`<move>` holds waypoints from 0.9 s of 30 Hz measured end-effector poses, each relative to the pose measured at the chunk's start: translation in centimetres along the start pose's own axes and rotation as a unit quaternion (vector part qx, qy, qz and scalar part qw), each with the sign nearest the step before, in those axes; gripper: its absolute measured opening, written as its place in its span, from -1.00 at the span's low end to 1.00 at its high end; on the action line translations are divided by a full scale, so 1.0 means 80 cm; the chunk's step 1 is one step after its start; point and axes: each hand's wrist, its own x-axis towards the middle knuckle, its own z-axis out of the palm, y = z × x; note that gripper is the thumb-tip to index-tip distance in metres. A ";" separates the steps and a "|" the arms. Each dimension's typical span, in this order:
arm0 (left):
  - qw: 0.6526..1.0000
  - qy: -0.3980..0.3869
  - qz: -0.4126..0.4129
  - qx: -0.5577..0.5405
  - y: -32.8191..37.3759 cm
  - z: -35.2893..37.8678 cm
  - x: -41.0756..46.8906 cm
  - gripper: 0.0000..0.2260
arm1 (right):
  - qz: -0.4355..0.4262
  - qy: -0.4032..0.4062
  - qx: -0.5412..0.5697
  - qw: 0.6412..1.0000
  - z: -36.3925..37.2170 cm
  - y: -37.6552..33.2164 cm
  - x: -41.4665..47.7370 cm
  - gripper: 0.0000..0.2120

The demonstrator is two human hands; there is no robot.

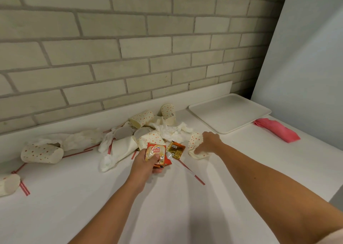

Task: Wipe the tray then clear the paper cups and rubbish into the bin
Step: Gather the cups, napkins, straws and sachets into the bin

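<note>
Pale brick wall [111, 39] backs a white surface [74, 197], where at the left spotted paper cups [41, 153] lie on their sides among red-striped straws [25, 188] and crumpled napkins [81, 139]. Near the middle the left hand [146, 162] grips a small bunch of creamer sachets [155, 151], thumb curled over the top one, with a gold sachet [176, 149] lying just to its right. Further right the right hand [208, 141] curls its fingers round a crushed cup [194, 141] on the surface, and at the far right sit the white tray [230, 112] and a pink cloth [276, 129] just beside it.
</note>
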 end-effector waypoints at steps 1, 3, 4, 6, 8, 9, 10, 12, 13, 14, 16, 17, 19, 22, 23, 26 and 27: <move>1.000 -0.004 0.003 0.003 0.001 0.002 -0.004 -0.67 | 0.004 0.010 -0.009 1.000 -0.004 0.002 -0.008 -0.24; 1.000 -0.013 0.010 0.012 0.003 0.006 -0.013 -0.67 | 0.013 0.014 -0.001 1.000 -0.012 0.008 -0.025 -0.27; 1.000 -0.018 0.012 0.018 0.003 0.009 -0.017 -0.67 | 0.016 0.007 0.019 1.000 -0.016 0.012 -0.033 -0.28; 0.999 -0.032 0.014 0.028 0.004 0.015 -0.026 -0.68 | 0.012 -0.005 0.073 0.997 -0.024 0.019 -0.052 -0.26; 0.998 -0.054 0.022 0.035 0.003 0.022 -0.036 -0.71 | 0.010 -0.008 0.118 0.993 -0.032 0.027 -0.075 -0.22; 0.997 -0.067 0.029 0.039 0.002 0.025 -0.041 -0.74 | 0.013 -0.008 0.135 0.991 -0.034 0.031 -0.085 -0.21; 0.995 -0.080 0.034 0.042 0.001 0.030 -0.046 -0.76 | 0.018 -0.009 0.155 0.988 -0.035 0.035 -0.095 -0.21; 0.992 -0.103 0.042 0.054 -0.002 0.039 -0.054 -0.76 | 0.029 -0.015 0.192 0.981 -0.034 0.047 -0.113 -0.22; 0.991 -0.112 0.043 0.060 -0.004 0.044 -0.057 -0.76 | 0.036 -0.020 0.202 0.979 -0.033 0.054 -0.122 -0.24; 0.990 -0.119 0.041 0.064 -0.006 0.050 -0.061 -0.76 | 0.042 -0.028 0.208 0.977 -0.032 0.061 -0.130 -0.26; 0.988 -0.133 0.036 0.068 -0.010 0.061 -0.071 -0.76 | 0.057 -0.038 0.218 0.973 -0.030 0.075 -0.144 -0.33; 0.987 -0.140 0.037 0.071 -0.012 0.067 -0.076 -0.75 | 0.062 -0.037 0.226 0.971 -0.029 0.084 -0.149 -0.39; 0.984 -0.150 0.041 0.082 -0.014 0.079 -0.086 -0.74 | 0.059 -0.030 0.241 0.968 -0.029 0.101 -0.156 -0.56; 0.981 -0.165 0.046 0.093 -0.015 0.105 -0.099 -0.72 | 0.045 -0.012 0.243 0.969 -0.035 0.135 -0.166 -0.76; 0.979 -0.173 0.047 0.096 -0.014 0.118 -0.105 -0.72 | 0.043 -0.011 0.236 0.971 -0.039 0.150 -0.170 -0.81; 0.971 -0.206 0.058 0.105 -0.013 0.158 -0.123 -0.73 | 0.040 -0.009 0.237 0.971 -0.050 0.193 -0.185 -0.88; 0.968 -0.220 0.061 0.109 -0.013 0.175 -0.130 -0.73 | 0.043 -0.002 0.242 0.969 -0.054 0.211 -0.192 -0.89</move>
